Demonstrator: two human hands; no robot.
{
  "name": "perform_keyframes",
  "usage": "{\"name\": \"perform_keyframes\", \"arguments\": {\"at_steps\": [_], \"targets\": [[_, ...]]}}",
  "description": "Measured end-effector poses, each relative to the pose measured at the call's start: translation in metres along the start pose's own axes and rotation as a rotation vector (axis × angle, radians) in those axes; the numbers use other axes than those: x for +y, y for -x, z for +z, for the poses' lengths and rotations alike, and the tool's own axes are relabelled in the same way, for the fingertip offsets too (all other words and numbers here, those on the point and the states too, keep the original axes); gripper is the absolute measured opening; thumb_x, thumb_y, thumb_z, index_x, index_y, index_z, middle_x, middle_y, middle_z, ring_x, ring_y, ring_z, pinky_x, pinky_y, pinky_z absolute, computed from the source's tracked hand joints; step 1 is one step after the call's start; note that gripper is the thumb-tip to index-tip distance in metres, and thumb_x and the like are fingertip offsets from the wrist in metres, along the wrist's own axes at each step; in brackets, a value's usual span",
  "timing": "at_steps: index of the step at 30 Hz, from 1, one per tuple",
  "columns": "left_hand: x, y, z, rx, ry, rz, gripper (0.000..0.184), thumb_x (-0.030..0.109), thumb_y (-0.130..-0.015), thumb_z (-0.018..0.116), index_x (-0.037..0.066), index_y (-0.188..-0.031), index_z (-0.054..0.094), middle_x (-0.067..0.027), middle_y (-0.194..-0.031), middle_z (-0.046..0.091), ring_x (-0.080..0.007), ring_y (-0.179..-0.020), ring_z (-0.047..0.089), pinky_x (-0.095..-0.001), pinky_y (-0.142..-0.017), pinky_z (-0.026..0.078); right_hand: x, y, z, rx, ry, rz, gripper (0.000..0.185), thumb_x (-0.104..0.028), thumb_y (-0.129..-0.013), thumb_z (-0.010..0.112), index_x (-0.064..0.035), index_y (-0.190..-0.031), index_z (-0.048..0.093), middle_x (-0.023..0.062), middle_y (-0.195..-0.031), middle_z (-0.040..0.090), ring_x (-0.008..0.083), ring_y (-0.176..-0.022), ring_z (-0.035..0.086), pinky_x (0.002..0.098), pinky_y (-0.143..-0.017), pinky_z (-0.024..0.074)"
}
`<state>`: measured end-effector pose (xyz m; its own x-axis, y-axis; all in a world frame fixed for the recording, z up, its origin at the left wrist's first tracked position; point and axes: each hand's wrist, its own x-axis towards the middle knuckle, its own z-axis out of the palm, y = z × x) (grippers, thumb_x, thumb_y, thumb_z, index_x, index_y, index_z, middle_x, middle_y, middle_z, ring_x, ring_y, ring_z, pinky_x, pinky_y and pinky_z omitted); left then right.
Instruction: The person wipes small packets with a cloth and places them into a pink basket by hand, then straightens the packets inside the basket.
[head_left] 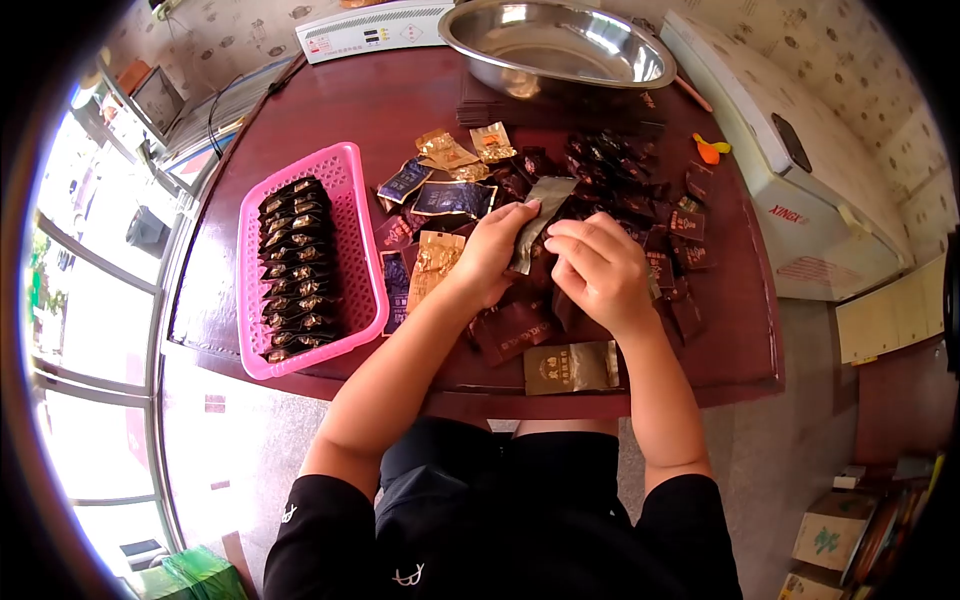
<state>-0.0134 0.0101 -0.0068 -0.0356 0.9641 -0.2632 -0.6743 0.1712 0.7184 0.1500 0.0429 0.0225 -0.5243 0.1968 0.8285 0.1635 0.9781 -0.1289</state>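
In the head view my left hand [489,248] grips a flat, shiny grey-green foil pouch [546,200], tilted over the middle of the table. Close to the pouch's right side is my right hand [604,268], its fingers curled and pinched together; what they hold, if anything, is hidden. Beneath both hands lie dark brown packets [508,330]. A gold-brown pouch [572,368] rests by the front edge. Left of my left hand are gold packets [437,262] and dark blue packets [452,199].
A pink plastic basket [364,290] at the left holds a row of dark packets [297,270]. Behind stand a large metal basin [560,45] and a white appliance [376,32]. A white freezer [820,190] with a phone [791,142] on it borders the right side.
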Motion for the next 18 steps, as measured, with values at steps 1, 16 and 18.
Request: {"name": "perform_keyframes", "arguments": {"at_steps": [1, 16, 18], "targets": [[0.001, -0.002, -0.001, -0.053, -0.041, 0.001, 0.018, 0.024, -0.099, 0.056, 0.008, -0.096, 0.062, -0.0015, -0.079, 0.065, -0.0102, -0.067, 0.063, -0.0263, -0.056, 0.052, 0.004, -0.001, -0.002, 0.001, 0.018, 0.025, 0.025, 0.004, -0.065, 0.069, -0.0026, -0.089, 0.065, 0.0057, -0.095, 0.066, 0.0239, -0.076, 0.059, 0.0334, -0.068, 0.0531], [0.009, 0.001, -0.002, -0.036, -0.059, -0.094, 0.021, 0.027, -0.098, 0.055, 0.007, -0.1, 0.061, -0.0045, -0.084, 0.066, -0.0125, -0.066, 0.062, -0.0266, -0.054, 0.049, -0.004, -0.002, 0.001, 0.0, -0.159, 0.043, 0.02, 0.006, -0.068, 0.066, -0.0036, -0.086, 0.065, 0.0057, -0.091, 0.067, 0.024, -0.074, 0.06, 0.0343, -0.065, 0.0528], [0.007, -0.002, -0.006, -0.071, -0.029, -0.055, 0.022, 0.026, -0.099, 0.054, 0.005, -0.102, 0.06, -0.0063, -0.087, 0.066, -0.014, -0.07, 0.064, -0.0289, -0.058, 0.052, -0.011, -0.001, 0.005, -0.004, -0.153, 0.012, 0.021, 0.006, -0.067, 0.067, -0.0041, -0.085, 0.066, 0.0053, -0.092, 0.067, 0.0236, -0.073, 0.061, 0.0335, -0.063, 0.0529]]}}
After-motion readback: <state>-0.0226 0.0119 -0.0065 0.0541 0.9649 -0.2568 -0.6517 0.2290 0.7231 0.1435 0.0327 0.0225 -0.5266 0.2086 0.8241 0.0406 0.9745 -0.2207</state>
